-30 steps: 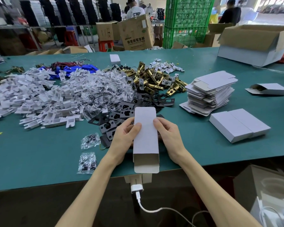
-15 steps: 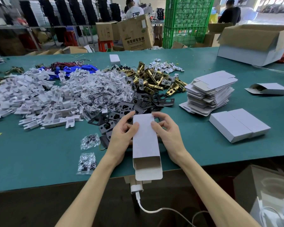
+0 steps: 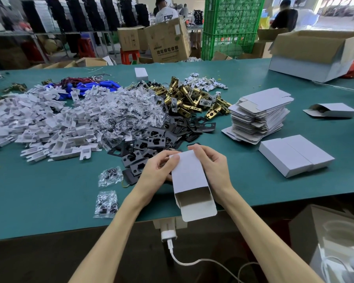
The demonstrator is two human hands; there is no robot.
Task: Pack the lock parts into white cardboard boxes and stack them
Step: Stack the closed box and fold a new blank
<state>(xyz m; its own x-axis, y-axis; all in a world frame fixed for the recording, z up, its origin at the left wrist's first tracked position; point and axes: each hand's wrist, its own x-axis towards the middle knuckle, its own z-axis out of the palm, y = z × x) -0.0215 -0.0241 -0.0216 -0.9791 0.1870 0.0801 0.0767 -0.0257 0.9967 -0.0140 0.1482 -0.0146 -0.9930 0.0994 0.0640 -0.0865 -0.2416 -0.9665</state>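
A white cardboard box [image 3: 189, 180] is held over the near edge of the green table [image 3: 49, 197], its open end turned toward the person with the tuck flap hanging out past the edge. The far end of the box is gripped from both sides: the left hand [image 3: 158, 173] is closed around the left wall with the thumb pressed on top, and the right hand [image 3: 212, 166] is curled over the far right corner, fingers bent onto the end flaps. The interior seen through the open mouth appears empty.

The step in hand is judged to be forming the box, with the far end being folded shut before anything is loaded. For the next move, the far flaps would need to be tucked fully in, and one hand freed to collect parts while the box is kept steady by the other.

Just beyond the box, black plates [image 3: 151, 144] are heaped; farther beyond, brass latch bodies [image 3: 192, 99] are piled. Left of the box, two small screw bags [image 3: 107, 190] lie near, and beyond them a broad heap of white plastic inserts [image 3: 39, 123] and clear bags [image 3: 127, 111] is spread. Right of the box, two closed boxes [image 3: 294, 155] lie side by side, touching, and beyond them a stack of flat box blanks [image 3: 260, 115] is found.
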